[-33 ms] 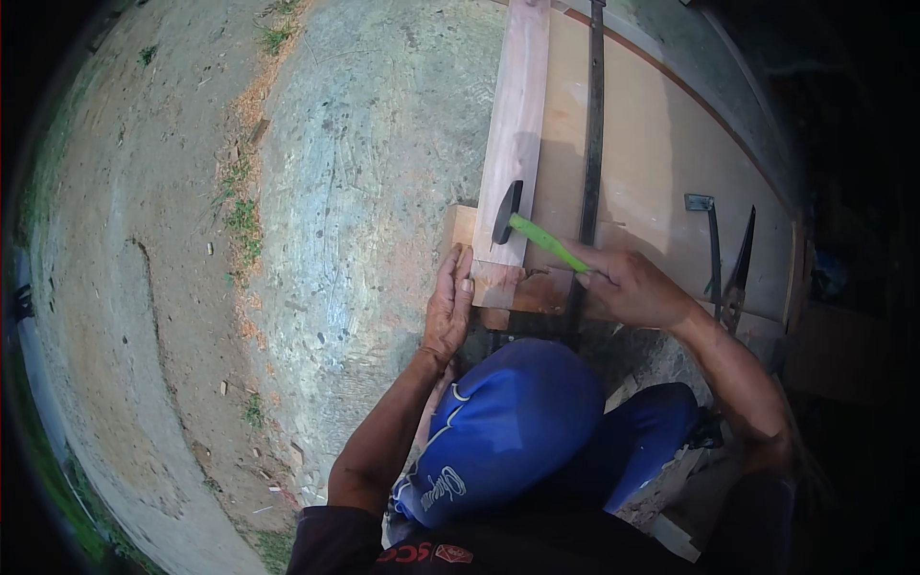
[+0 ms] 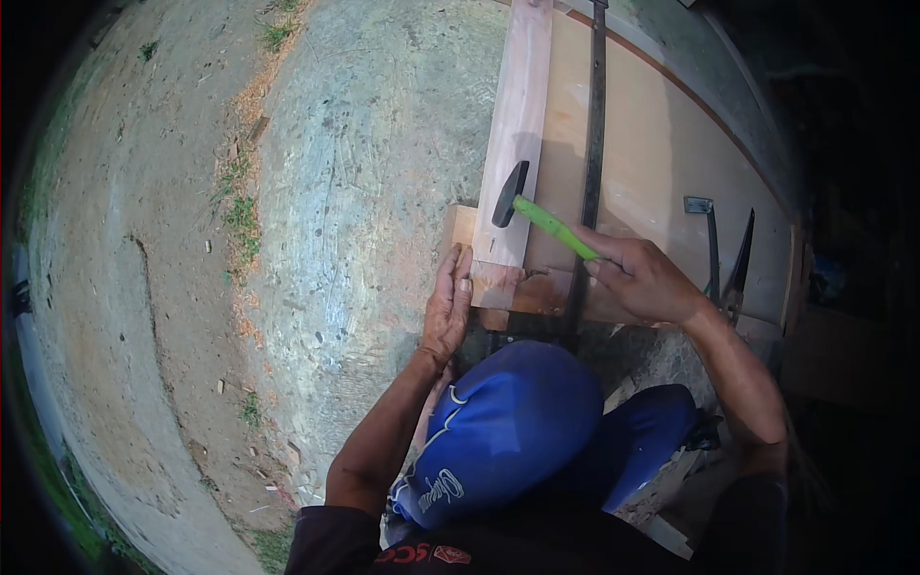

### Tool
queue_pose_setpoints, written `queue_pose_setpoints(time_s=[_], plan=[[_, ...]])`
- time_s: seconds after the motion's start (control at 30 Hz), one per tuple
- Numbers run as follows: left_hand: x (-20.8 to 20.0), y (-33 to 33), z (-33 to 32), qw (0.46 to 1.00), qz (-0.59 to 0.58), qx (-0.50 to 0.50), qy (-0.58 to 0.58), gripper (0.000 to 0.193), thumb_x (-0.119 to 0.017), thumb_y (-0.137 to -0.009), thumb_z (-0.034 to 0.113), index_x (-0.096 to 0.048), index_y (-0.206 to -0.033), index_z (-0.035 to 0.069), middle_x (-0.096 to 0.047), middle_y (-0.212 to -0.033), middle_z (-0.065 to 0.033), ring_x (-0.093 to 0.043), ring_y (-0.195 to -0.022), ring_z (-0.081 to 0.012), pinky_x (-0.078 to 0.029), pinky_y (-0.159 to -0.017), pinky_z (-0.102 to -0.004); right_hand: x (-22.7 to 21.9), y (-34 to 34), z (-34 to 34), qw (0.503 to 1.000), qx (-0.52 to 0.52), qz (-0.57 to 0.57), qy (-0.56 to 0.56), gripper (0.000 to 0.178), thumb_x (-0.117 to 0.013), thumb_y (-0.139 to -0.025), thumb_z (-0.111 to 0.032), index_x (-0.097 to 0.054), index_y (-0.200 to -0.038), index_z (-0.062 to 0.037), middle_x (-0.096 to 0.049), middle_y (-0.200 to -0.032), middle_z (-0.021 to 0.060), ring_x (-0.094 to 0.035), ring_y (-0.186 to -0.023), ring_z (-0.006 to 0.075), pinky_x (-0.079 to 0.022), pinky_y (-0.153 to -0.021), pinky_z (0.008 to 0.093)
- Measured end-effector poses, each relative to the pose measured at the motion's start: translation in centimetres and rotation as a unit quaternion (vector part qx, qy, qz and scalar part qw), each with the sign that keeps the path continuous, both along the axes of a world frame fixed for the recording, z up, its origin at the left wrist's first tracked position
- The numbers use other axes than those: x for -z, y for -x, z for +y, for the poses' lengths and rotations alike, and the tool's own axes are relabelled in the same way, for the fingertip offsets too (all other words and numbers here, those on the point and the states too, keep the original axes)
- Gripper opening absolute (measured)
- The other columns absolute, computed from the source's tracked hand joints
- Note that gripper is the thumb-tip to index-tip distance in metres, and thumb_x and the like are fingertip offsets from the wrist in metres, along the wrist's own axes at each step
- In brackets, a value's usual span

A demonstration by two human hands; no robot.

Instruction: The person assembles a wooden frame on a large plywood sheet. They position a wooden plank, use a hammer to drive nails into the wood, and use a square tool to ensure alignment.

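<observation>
My right hand [image 2: 644,278] is closed round the green handle of a hammer [image 2: 556,228]. Its dark head is tilted over a pale, pinkish wooden board [image 2: 522,101]. Below the head, a small dark mark, perhaps a nail, shows on the board; it is too small to be sure. My left hand [image 2: 448,311] is at the board's near left corner, fingers on a light wooden block [image 2: 461,226] that sticks out from under the board, thumb against the edge. The undersides of its fingers are hidden. A reddish-brown piece of wood [image 2: 508,286] lies at the board's near end.
A long dark metal bar [image 2: 592,134] runs beside the board across a broad tan panel [image 2: 642,144]. On the panel's right lie a dark pointed blade [image 2: 742,251] and a thin metal tool [image 2: 711,235]. Concrete [image 2: 374,172] stretches left, bordered by wood shavings [image 2: 251,110] and dirt.
The hammer head has risen slightly from the board and shifted a little farther away; my right hand has moved slightly right with it. My left hand keeps its place.
</observation>
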State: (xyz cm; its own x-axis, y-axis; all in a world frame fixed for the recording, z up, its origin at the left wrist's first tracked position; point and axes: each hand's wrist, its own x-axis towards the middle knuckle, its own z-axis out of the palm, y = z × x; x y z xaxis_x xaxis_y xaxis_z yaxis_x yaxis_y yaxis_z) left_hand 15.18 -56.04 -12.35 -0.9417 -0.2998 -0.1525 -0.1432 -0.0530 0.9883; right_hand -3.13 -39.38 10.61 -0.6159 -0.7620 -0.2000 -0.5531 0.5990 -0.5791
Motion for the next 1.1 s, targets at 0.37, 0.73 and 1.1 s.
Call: queue_pose_setpoints(time_s=[0.37,0.73,1.1], plan=[[1.8,0.3,-2.1,0.987,0.023,-0.002,-0.158,0.062,-0.031,-0.111,0.04,-0.028,-0.157,-0.001,-0.043,-0.155,-0.0192,-0.039,-0.144,-0.0271,-0.029,-0.119,-0.0344,-3.1,1.8,-3.0,0.983,0.157,-0.054,-0.082,0.056,-0.048,-0.103,-0.01,-0.036,-0.157,-0.0157,-0.065,-0.093,0.0139,-0.062,-0.077,0.0249,-0.051,-0.071,0.0327],[1.0,0.1,-2.2,0.982,0.025,0.006,-0.186,0.07,-0.023,-0.11,0.047,-0.026,-0.155,-0.007,-0.046,-0.153,-0.0202,-0.033,-0.147,-0.0278,-0.021,-0.122,-0.0353,-4.0,0.2,-3.9,0.934,0.304,-0.162,-0.098,0.056,-0.054,-0.101,-0.01,-0.04,-0.155,-0.014,-0.064,-0.13,0.0254,-0.063,-0.118,0.0266,-0.047,-0.098,0.0339],[0.8,1.3,-2.2,0.983,0.031,0.034,-0.18,0.07,-0.02,-0.111,0.045,-0.025,-0.155,-0.009,-0.043,-0.154,-0.0223,-0.031,-0.149,-0.029,-0.019,-0.124,-0.0364,2.8,-2.8,2.0,0.997,-0.038,0.044,-0.049,0.055,-0.048,-0.103,-0.01,-0.036,-0.157,-0.0107,-0.059,-0.086,0.0084,-0.055,-0.071,0.0118,-0.045,-0.065,0.0262]])
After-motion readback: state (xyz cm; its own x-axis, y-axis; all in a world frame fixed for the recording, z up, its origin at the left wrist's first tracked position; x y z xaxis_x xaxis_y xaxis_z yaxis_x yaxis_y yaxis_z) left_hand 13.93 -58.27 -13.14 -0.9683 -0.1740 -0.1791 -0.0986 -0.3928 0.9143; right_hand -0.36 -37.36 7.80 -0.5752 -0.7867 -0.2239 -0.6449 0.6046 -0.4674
